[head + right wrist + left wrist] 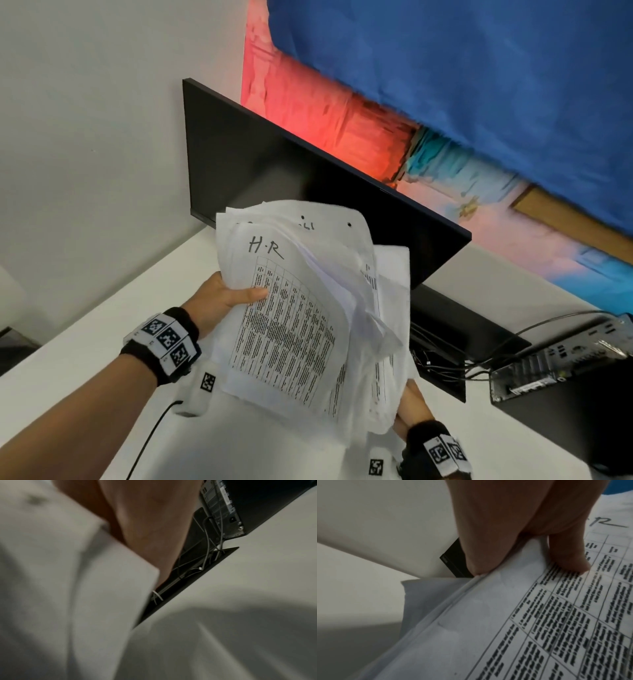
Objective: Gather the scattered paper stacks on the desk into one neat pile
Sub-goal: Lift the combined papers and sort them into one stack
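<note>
A thick, uneven stack of white printed papers (pixel 308 318) is held up above the white desk (pixel 113 329), its top sheet marked "H.R" over a printed table. My left hand (pixel 233 296) grips the stack's left edge, thumb (pixel 568 557) on the top sheet (pixel 539 615) and fingers behind. My right hand (pixel 411 407) holds the stack's lower right corner from below; its fingers are mostly hidden by the paper (pixel 68 588). Sheets at the right side are curled and out of line.
A black monitor (pixel 274 171) stands just behind the papers. A black cable slot with wires (pixel 442 366) and a small computer box (pixel 561 363) lie at the right. A black cable (pixel 150 438) runs across the desk at the front left. A colourful painting (pixel 445 85) hangs on the wall.
</note>
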### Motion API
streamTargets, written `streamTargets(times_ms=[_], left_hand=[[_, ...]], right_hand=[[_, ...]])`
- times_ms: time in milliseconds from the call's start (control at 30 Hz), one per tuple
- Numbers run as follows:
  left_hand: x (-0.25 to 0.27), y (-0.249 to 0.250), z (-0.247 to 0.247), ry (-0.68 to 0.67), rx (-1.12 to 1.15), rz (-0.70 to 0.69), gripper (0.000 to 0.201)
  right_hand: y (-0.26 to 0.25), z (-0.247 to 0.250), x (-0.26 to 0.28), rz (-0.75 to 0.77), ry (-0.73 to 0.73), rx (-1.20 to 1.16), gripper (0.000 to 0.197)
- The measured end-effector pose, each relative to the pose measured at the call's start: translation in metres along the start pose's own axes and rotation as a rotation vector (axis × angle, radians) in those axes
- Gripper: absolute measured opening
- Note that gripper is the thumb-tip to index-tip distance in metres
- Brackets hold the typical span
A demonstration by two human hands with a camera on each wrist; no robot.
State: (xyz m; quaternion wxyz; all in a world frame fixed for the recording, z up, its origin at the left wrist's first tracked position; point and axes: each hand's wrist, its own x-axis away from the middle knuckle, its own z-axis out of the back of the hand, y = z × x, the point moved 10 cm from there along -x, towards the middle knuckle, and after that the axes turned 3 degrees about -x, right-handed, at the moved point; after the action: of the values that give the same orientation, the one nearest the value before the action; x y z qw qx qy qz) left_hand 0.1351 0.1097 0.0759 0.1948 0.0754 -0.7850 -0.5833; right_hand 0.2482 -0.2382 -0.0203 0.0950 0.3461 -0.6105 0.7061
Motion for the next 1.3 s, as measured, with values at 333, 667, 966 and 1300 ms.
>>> streamTargets(times_ms=[333, 667, 966, 1300], left_hand=[[0.001, -0.055, 0.018, 0.044, -0.001, 0.192, 0.077], [0.023, -0.131, 0.072, 0.289, -0.142, 0.305, 0.096], [0.042, -0.096, 0.049, 0.222, -0.171, 0.263, 0.072], [0.042, -0.040, 0.027, 0.182, -0.308, 0.091, 0.033]], right_hand=[[-0.093, -0.016, 0.061, 0.430, 0.100, 0.095, 0.013], [-0.214, -0.022, 0.188, 0.967, 0.191, 0.049, 0.031], [-0.170, -0.032, 0.148, 0.649, 0.079, -0.110, 0.031], [-0.154, -0.044, 0.137, 0.580, 0.088, 0.014, 0.024]])
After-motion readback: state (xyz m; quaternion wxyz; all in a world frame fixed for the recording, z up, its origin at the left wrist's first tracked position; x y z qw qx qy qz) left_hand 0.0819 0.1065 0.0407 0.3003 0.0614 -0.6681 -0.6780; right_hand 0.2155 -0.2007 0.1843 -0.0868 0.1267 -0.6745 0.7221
